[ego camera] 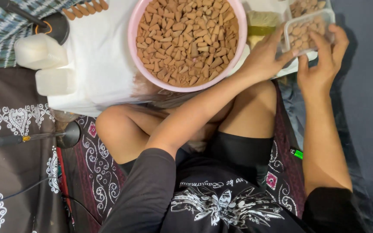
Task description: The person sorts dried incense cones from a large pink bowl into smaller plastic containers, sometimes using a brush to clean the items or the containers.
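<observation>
At the far left two white blocks (44, 64) sit on the edge of the white cloth (100, 64), one above the other, with a row of brown cones (85, 9) lying near the cloth's top edge. A black stand (67, 134) rests on the patterned mat below. In the middle the pink bowl (187, 43) is heaped with brown cones, sitting on the cloth just above my knees. My left hand (266, 58) reaches across beside the bowl's right rim, fingers spread and loosely open, the fingertips touching the near left corner of the clear box (308, 31). The box holds cones and sits at the cloth's right end. My right hand (322, 64) clasps its right side, thumb on the near edge, fingers curled over the far rim.
</observation>
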